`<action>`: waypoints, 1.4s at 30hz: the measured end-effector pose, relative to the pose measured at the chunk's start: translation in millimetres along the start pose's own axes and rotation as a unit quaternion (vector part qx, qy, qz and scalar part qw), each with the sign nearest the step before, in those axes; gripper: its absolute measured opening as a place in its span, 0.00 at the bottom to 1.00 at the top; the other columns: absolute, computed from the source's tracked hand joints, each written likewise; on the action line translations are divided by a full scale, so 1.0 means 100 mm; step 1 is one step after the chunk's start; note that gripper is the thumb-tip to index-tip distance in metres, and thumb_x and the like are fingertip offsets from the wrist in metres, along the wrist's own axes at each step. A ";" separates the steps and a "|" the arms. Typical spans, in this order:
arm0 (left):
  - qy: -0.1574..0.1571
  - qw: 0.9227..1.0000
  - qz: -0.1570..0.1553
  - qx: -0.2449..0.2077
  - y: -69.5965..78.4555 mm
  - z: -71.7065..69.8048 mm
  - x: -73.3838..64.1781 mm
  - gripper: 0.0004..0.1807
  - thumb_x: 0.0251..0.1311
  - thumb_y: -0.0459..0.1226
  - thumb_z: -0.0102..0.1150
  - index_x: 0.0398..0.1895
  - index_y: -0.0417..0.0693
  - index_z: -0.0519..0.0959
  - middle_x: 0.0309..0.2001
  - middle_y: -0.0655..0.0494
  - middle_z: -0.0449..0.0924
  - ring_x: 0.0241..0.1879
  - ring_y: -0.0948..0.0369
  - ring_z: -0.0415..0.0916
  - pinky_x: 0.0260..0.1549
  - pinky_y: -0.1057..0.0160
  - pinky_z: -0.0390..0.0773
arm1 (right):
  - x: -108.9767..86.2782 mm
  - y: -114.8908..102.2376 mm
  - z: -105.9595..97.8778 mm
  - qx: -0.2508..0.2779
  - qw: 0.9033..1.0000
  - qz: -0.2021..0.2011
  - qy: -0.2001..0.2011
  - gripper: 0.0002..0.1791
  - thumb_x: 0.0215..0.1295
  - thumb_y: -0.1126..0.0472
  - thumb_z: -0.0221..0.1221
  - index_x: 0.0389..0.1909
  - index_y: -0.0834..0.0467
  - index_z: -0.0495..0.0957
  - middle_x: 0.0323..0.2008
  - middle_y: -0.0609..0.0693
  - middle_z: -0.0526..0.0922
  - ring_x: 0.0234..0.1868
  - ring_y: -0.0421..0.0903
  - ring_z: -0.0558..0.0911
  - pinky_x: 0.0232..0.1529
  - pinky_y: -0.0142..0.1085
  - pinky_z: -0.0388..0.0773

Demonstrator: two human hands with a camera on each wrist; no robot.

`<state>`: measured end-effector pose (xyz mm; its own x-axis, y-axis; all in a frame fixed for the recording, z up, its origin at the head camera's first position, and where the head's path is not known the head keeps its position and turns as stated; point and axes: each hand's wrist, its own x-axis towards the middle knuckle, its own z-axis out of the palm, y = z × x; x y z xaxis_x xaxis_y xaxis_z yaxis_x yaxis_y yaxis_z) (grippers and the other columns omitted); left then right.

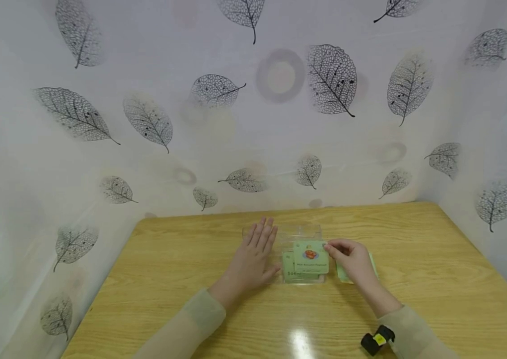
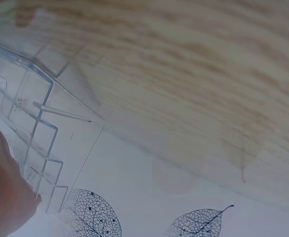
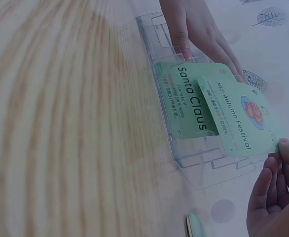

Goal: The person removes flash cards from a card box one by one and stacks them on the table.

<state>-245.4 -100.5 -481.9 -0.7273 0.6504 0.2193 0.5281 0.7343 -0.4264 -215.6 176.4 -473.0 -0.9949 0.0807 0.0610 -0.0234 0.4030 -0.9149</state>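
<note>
My right hand [image 1: 351,258] pinches the right edge of a green Mid-Autumn Festival card [image 1: 310,256], which has a small red picture on it. The card is held over a clear stepped plastic stand [image 2: 42,126] and overlaps a Santa Claus card [image 3: 176,106] at the stand's front tier. Flat at the stand's left side is my left hand [image 1: 255,254], fingers straight and pointing away, thumb toward the Santa Claus card. In the left wrist view, part of the left hand [image 2: 6,182] covers one end of the stand's tiers.
More green cards [image 1: 344,273] lie in a pile on the wooden table [image 1: 154,294], partly hidden beneath the right hand. A black strapped device [image 1: 376,340] is at the right wrist. A white leaf-patterned sheet [image 1: 244,134] encloses the table's back and sides.
</note>
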 end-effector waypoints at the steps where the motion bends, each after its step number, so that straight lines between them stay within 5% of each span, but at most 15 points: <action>1: 0.000 1.000 0.000 0.000 0.00 0.00 0.00 0.54 0.60 0.68 0.29 0.73 0.38 0.32 0.74 0.39 0.26 0.74 0.44 0.29 0.72 0.50 0.36 | 0.00 0.00 -0.01 0.001 1.000 -0.003 0.001 0.19 0.60 0.49 0.62 0.42 0.62 0.82 0.34 0.52 0.84 0.30 0.35 0.76 0.28 0.27 0.76; 17: -0.004 1.000 -0.001 0.000 0.00 -0.01 0.00 0.54 0.60 0.69 0.29 0.74 0.38 0.32 0.75 0.39 0.31 0.74 0.45 0.29 0.72 0.49 0.38 | 0.02 0.04 -0.11 0.027 1.000 -0.001 0.001 0.21 0.60 0.49 0.62 0.43 0.62 0.82 0.33 0.49 0.83 0.32 0.39 0.79 0.34 0.36 0.81; 42: -0.007 1.000 -0.001 0.009 0.00 0.00 0.00 0.53 0.61 0.69 0.23 0.73 0.38 0.31 0.74 0.39 0.26 0.74 0.44 0.30 0.72 0.49 0.34 | 0.00 0.05 -0.29 0.046 0.999 0.029 -0.006 0.26 0.61 0.49 0.61 0.49 0.66 0.78 0.37 0.48 0.82 0.34 0.34 0.79 0.36 0.34 0.84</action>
<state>-245.3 -100.6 -482.1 -0.7342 0.6465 0.2071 0.5195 0.7315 -0.4417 -212.9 205.1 -466.4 -0.9960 0.0896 0.0030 0.0253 0.3128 -0.9495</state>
